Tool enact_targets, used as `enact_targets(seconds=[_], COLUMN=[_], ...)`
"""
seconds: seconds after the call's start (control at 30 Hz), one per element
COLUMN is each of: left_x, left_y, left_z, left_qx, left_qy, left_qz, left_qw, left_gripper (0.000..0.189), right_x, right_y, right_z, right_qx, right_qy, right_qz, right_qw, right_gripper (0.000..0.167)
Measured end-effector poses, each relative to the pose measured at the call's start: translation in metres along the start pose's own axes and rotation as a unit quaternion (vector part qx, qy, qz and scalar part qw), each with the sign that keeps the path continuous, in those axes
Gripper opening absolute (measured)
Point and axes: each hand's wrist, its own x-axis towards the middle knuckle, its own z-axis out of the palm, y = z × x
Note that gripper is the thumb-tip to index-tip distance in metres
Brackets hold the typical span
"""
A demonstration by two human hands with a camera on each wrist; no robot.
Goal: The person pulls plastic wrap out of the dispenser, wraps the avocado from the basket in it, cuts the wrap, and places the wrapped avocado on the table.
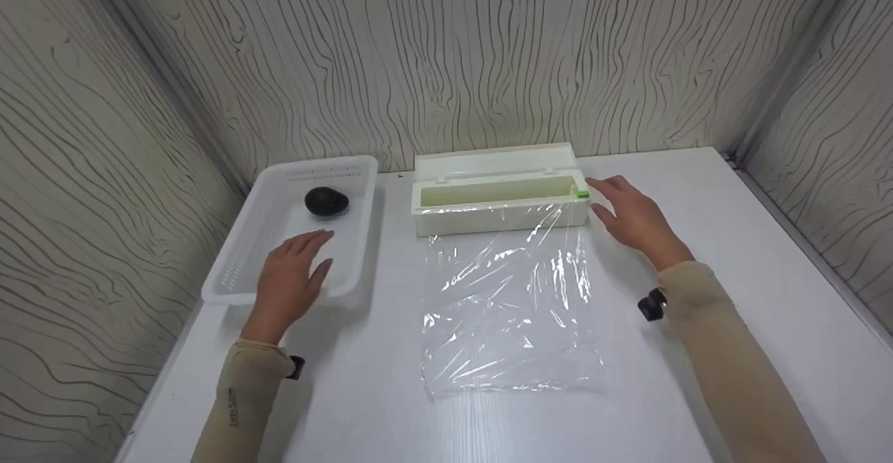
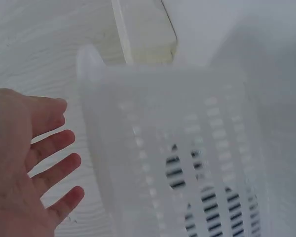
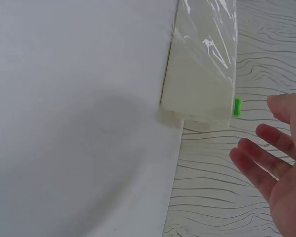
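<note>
Fingers (image 2: 59,171) loosely extended, the left hand (image 1: 286,278) holds nothing above the basket (image 1: 368,219); the right hand (image 1: 635,217), loosely spread, hangs empty just beside the box (image 1: 495,191).

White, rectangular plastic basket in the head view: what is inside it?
A dark green, oval, avocado-like fruit lies toward the far end of the basket. The left hand covers part of the near end; that area cannot be seen.
</note>
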Motion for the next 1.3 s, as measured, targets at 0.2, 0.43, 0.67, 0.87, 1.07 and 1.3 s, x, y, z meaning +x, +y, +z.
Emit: enact_targets(seconds=[0.2, 0.43, 0.67, 0.87, 1.07, 1.3], left_x=[-0.009, -0.012, -0.006, 0.009, 0.022, 0.022], left_y=[-0.042, -0.056, -0.062, -0.070, -0.074, -0.069], left_z=[0.001, -0.003, -0.006, -0.008, -0.003, 0.000], left_qx=[-0.003, -0.029, -0.046, -0.063, -0.062, -0.036], left_qy=[-0.043, -0.160, -0.221, -0.267, -0.324, -0.316], left_qz=[-0.072, -0.154, -0.165, -0.196, -0.227, -0.265], left_qw=[0.9965, 0.9746, 0.9600, 0.9413, 0.9165, 0.9102], left_gripper=[0.046, 0.054, 0.057, 0.060, 0.068, 0.066], right_x=[0.025, 0.038, 0.041, 0.041, 0.042, 0.045], right_y=[0.003, 0.007, 0.013, 0.014, 0.014, 0.012], right_z=[0.012, 0.018, 0.018, 0.019, 0.018, 0.019], right_qx=[0.013, 0.043, 0.055, 0.054, 0.053, 0.048], right_qy=[-0.062, -0.096, -0.117, -0.124, -0.106, -0.106], right_qz=[0.009, 0.023, 0.055, 0.051, 0.045, 0.036], right_qw=[0.9979, 0.9942, 0.9901, 0.9895, 0.9919, 0.9926], right_gripper=[0.061, 0.060, 0.059, 0.061, 0.059, 0.058])
